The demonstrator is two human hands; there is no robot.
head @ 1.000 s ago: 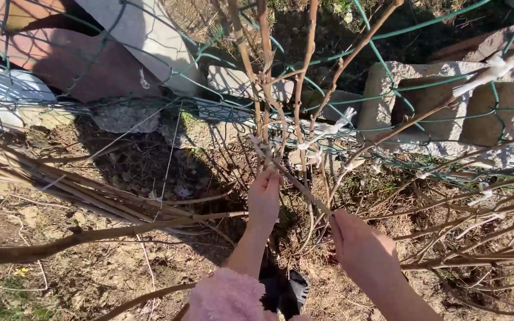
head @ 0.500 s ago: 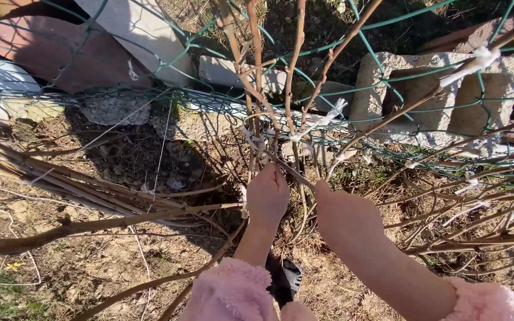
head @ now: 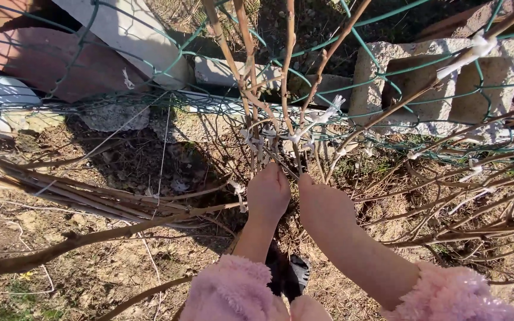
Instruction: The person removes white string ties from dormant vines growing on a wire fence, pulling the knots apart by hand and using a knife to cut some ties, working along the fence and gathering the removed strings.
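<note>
My left hand (head: 269, 193) and my right hand (head: 322, 205) are side by side low at the base of a bare shrub, fingers curled among its thin brown stems (head: 285, 89). Both hands seem to pinch stems where white ties (head: 325, 114) bind them to the green wire mesh fence (head: 382, 62). Just what each set of fingers grips is hidden behind the hands. Fluffy pink sleeves (head: 233, 291) cover my forearms.
Long bare branches (head: 90, 196) sweep out to the left over dry soil, and more spread to the right. Behind the fence lie a hollow concrete block (head: 447, 83), grey slabs (head: 132, 41) and a reddish slab (head: 37, 59). A dark shoe (head: 290, 276) shows below my arms.
My right hand has moved up and left to sit close beside my left hand at the stem bases. The view has shifted slightly.
</note>
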